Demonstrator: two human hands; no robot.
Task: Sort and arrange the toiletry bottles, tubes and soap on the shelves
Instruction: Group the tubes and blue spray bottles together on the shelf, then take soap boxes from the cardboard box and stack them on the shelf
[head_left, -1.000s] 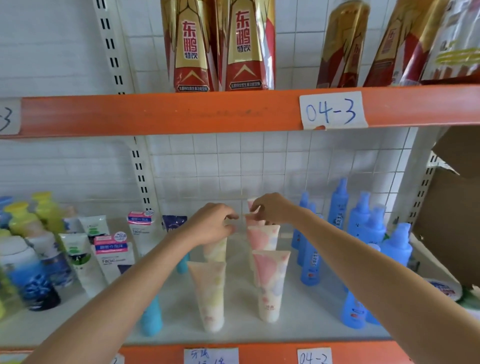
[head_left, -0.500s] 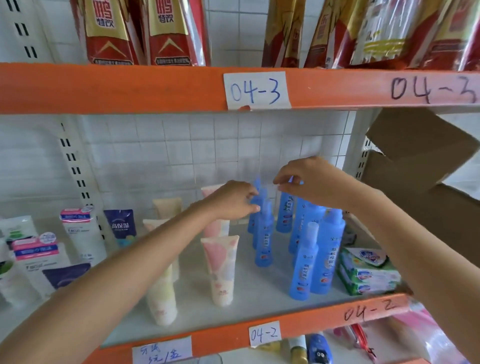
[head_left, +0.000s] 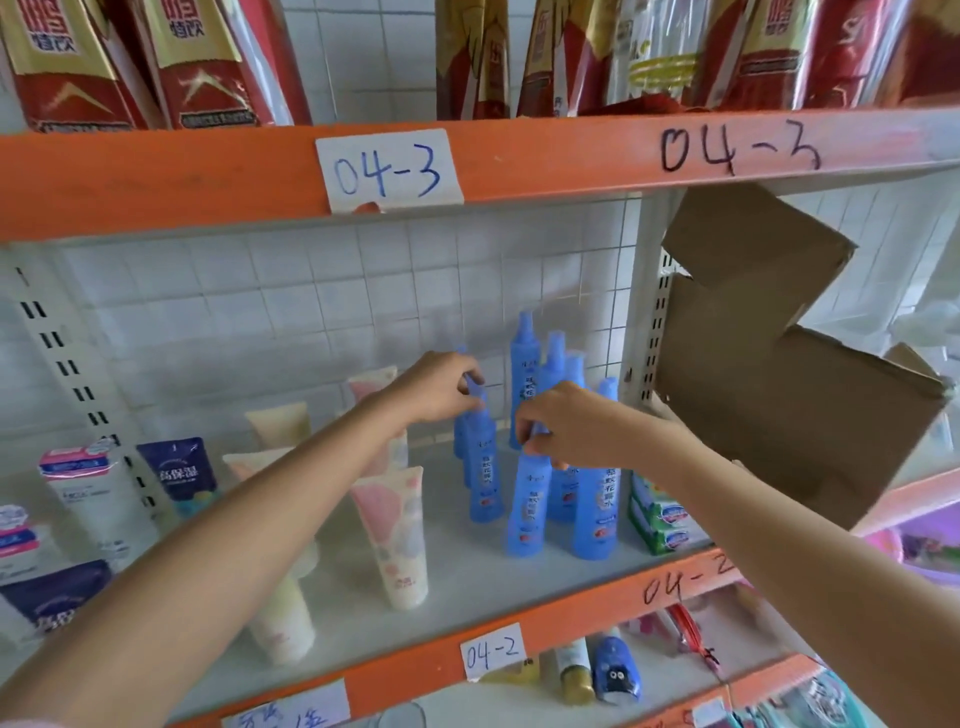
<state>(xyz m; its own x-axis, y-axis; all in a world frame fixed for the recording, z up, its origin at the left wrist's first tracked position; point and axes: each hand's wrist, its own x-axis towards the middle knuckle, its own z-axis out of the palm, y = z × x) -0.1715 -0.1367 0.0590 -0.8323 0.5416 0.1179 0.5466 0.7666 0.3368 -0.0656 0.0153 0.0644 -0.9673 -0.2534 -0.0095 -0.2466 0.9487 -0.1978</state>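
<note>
Nearest, along the shelf's front edge, an orange lip (head_left: 571, 613) carries a paper tag reading 04-2 (head_left: 491, 659). Just behind that edge a pale tube with pink blotches (head_left: 397, 535) stands cap down, with a cream tube (head_left: 280, 618) to its left, partly hidden by the left forearm. Further left on the shelf, white facial-wash tubes (head_left: 98, 499) and a dark blue sachet (head_left: 182, 475) stand upright.

Toward the shelf's right end, green soap packs (head_left: 662, 519) lie stacked near the front corner, just beside a cluster of blue spray bottles (head_left: 597, 509).

The right hand (head_left: 576, 428) has its fingers curled down, pinching the neck of the front blue bottle (head_left: 527, 514), which stands slightly tilted close to the front edge. The left hand (head_left: 441, 389) reaches deeper, its fingertips pinched round the cap of another blue bottle (head_left: 483, 473) standing upright in the middle of the shelf's depth.

Behind both, more blue bottles stand against the back edge by the white tiled wall (head_left: 311, 312). A brown cardboard flap (head_left: 769, 353) hangs past the shelf's right upright. Above, the next orange lip bears a 04-3 tag (head_left: 387, 169), with red and gold packs (head_left: 208, 57) on it.
</note>
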